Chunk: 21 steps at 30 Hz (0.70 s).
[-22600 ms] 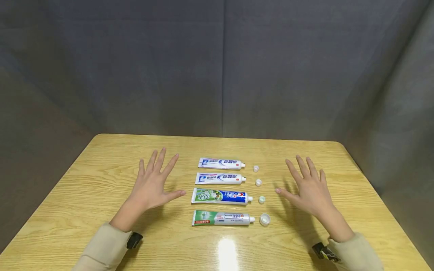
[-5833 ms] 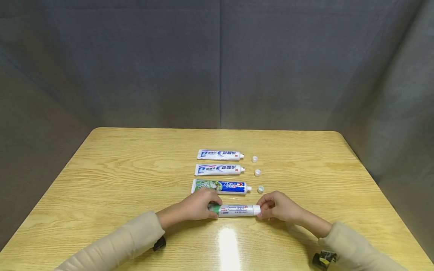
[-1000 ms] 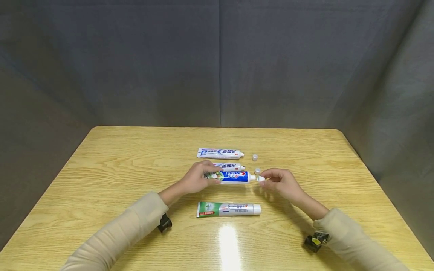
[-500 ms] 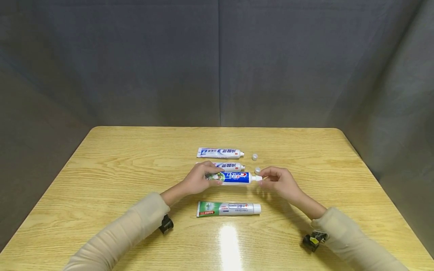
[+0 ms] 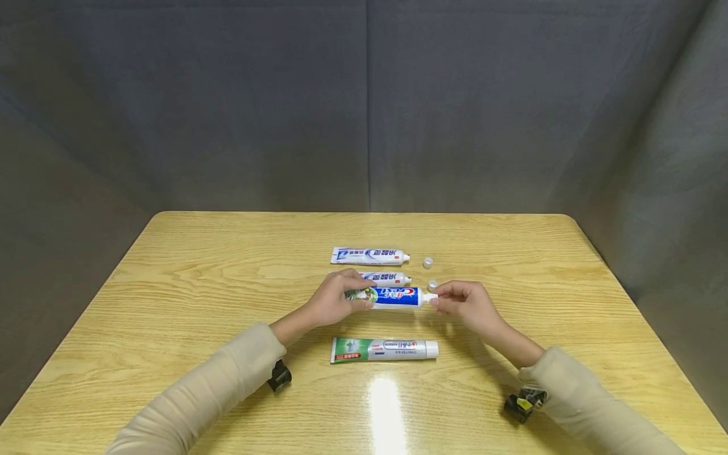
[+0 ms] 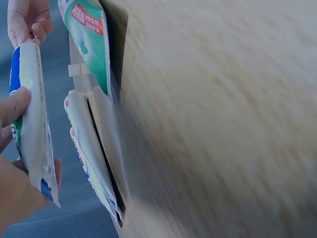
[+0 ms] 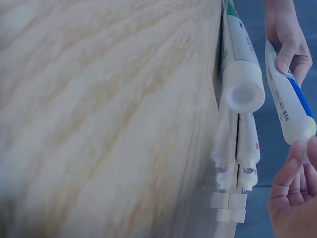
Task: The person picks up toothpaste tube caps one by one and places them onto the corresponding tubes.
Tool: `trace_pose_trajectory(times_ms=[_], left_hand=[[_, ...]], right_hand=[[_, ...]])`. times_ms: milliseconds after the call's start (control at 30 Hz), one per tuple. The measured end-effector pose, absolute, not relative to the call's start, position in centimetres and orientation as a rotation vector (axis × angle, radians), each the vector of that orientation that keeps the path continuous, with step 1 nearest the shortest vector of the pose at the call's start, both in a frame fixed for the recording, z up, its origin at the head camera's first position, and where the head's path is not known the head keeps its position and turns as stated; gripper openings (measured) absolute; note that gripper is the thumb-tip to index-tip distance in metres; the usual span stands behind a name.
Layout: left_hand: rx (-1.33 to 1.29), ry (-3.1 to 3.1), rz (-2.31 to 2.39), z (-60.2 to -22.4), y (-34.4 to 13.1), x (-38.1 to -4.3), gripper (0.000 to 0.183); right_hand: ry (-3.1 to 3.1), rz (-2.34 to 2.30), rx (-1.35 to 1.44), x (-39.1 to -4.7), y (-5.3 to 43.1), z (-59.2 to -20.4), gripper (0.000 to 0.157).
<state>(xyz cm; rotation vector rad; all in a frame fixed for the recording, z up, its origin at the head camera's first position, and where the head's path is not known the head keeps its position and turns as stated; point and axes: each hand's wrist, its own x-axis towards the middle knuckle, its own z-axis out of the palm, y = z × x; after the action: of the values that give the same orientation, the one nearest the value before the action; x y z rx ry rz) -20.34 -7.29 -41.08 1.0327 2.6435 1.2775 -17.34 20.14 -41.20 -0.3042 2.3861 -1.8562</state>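
One blue-and-green tube [image 5: 398, 296], long axis left to right
Left hand [image 5: 332, 299] grips its left half; right hand [image 5: 473, 308] pinches the cap [image 5: 429, 297].

The surface [image 5: 216, 265] (wood-grained) bears a green-tailed tube [image 5: 385, 350], two white tubes [image 5: 370, 256] [image 5: 387, 278] at its twelve o'clock, two caps [image 5: 428, 262] [image 5: 433, 285] at one.

Level Crest tube [image 5: 398, 296], white cap [image 5: 430, 297] at tip

beige sleeves [image 5: 207, 385] adjoin 2 black wrist cameras [image 5: 280, 376], 1 marked yellow.
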Motion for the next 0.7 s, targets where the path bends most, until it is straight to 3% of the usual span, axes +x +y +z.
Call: trace_pose_trajectory(times_ms=[200, 433, 700], left_hand=[[1.027, 2.651, 1.295, -41.12, -7.19, -20.33, 0.038], [1.028, 2.657, 1.299, -41.29, -7.1, -20.41, 0.038], [1.023, 2.657, 1.282, -41.32, -7.28, -20.24, 0.039]], right_hand=[[2.389, -1.827, -0.28, -17.3, 20.02, -40.92, 0.02], [2.454, -1.725, -0.249, -17.4, 19.72, -40.91, 0.041], [2.452, -1.621, -0.307, -17.37, 19.79, -40.65, 0.049]])
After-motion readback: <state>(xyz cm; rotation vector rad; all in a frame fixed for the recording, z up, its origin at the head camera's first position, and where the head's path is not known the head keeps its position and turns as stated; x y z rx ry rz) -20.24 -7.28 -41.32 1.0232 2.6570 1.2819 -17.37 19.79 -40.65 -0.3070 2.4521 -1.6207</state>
